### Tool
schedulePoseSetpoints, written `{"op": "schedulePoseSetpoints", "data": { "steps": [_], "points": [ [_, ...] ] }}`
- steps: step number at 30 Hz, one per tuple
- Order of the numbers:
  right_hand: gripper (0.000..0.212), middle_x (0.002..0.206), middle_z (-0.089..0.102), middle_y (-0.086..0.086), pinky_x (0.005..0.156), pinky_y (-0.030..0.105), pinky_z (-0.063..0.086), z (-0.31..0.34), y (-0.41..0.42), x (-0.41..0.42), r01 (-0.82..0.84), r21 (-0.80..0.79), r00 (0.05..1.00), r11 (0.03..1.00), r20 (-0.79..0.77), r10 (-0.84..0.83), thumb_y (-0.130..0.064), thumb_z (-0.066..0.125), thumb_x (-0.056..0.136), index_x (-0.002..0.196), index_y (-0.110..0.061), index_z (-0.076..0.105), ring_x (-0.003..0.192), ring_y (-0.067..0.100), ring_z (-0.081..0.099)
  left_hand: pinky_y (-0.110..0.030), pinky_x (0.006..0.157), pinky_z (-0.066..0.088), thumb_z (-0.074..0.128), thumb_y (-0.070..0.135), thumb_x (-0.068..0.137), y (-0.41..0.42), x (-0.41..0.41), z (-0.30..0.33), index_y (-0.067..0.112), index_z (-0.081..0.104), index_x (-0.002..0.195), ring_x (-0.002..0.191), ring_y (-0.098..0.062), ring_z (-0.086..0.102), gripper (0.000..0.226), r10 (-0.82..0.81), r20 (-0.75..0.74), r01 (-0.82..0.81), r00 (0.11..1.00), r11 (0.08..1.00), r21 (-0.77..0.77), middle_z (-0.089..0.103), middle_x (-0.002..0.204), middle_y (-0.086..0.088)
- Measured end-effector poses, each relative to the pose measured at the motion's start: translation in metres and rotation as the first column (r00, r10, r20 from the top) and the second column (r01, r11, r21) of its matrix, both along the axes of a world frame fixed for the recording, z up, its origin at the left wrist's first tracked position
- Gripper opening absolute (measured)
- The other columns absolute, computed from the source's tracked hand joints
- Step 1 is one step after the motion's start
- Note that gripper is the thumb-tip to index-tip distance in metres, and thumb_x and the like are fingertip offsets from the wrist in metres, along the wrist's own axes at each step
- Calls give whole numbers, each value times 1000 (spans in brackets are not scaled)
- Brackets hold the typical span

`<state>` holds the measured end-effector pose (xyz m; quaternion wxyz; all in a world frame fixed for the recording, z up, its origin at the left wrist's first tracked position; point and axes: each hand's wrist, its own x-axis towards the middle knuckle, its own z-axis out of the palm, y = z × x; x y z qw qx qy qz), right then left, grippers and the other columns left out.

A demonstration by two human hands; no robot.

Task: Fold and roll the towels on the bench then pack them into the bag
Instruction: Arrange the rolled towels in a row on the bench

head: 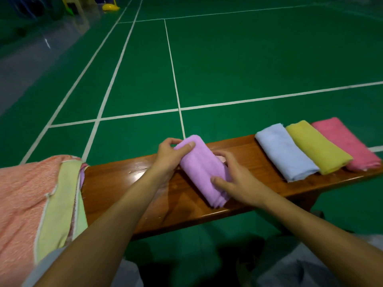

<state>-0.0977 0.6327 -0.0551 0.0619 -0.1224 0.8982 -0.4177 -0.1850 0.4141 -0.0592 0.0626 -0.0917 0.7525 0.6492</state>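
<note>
The left picture edge is cutting off the orange towel (18,195); the right hand (238,181) is hiding part of the purple towel (199,168); blurred yellow objects (110,7) are sitting far off, unidentifiable

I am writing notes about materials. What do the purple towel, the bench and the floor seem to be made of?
Purple towel: soft cloth, probably terry or microfibre; matte, slightly fuzzy surface, and it bends into a roll under the left hand and right hand.
Bench: wood with glossy varnish; brown grain and bright reflections show.
Floor: smooth green court surface, perhaps vinyl or painted; slight sheen, white lines.
</note>
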Motion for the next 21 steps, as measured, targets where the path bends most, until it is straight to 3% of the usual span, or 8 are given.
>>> {"op": "schedulePoseSetpoints", "data": {
  "steps": [4, 6, 8, 10, 12, 15, 17, 21],
  "points": [
    [61, 147, 50, 0, 109, 34, 41, -11, 46, 5, 121, 40, 976, 992, -186, -112, -21, 68, 98, 150, -31, 39, 129, 12, 50, -38, 80, 64, 91, 36, 80, 53, -14, -9, 15, 64, 124, 100, -21, 74, 55, -62, -6, 62, 998, 995, 78, 73, 121, -11],
    [51, 139, 53, 1, 104, 33, 42, -13, 64, 5, 202, 37, 951, 979, -244, -187, -24, 66, 99, 144, -36, 45, 121, 12, 50, -52, 96, 62, 92, 49, 69, 76, -23, -13, 18, 63, 127, 111, -27, 73, 73, -61, -38, 65, 997, 990, 123, 72, 124, -11],
    [43, 133, 54, 2, 90, 26, 39, -10, 78, 3, 302, 30, 921, 953, -268, -284, -30, 66, 99, 138, -39, 49, 110, 11, 50, -53, 100, 59, 89, 56, 69, 99, -29, -11, 23, 55, 141, 118, -25, 70, 85, -49, -92, 60, 995, 990, 125, 67, 133, -4],
    [39, 132, 51, 6, 86, 29, 41, -7, 90, 1, 415, 78, 888, 906, -252, -385, -35, 66, 100, 136, -38, 53, 105, 19, 55, -43, 104, 55, 83, 49, 85, 117, -27, -7, 29, 47, 151, 118, -19, 67, 78, -73, -202, 67, 977, 997, -37, 56, 141, 3],
    [36, 136, 46, 11, 91, 40, 50, -4, 102, 0, 486, 305, 870, 819, -258, -421, -38, 64, 100, 135, -30, 59, 107, 32, 59, -42, 109, 51, 76, 44, 94, 129, -24, -16, 30, 51, 152, 125, -21, 62, 64, -233, -308, 139, 923, 944, -298, 50, 152, -1],
    [39, 133, 54, 14, 93, 46, 49, -1, 110, -4, 442, 593, 897, 674, -276, -345, -47, 57, 102, 135, -26, 63, 113, 37, 53, -46, 123, 36, 62, 52, 101, 145, -10, -42, 34, 55, 151, 151, -25, 39, 54, -553, -266, 252, 790, 688, -680, 36, 168, -5],
    [43, 129, 57, 13, 91, 45, 50, 2, 110, -8, 407, 650, 911, 642, -242, -333, -51, 50, 103, 137, -26, 61, 113, 34, 52, -46, 125, 32, 46, 59, 106, 151, -3, -53, 39, 51, 153, 154, -23, 33, 51, -614, -240, 227, 752, 582, -781, 28, 173, 1],
    [42, 127, 55, 12, 88, 42, 49, 4, 108, -14, 389, 657, 916, 646, -197, -351, -52, 49, 104, 133, -24, 60, 114, 29, 50, -49, 124, 30, 36, 63, 107, 149, -3, -49, 44, 46, 154, 152, -22, 35, 52, -648, -207, 191, 733, 488, -852, 30, 172, 3]
  ]
}}
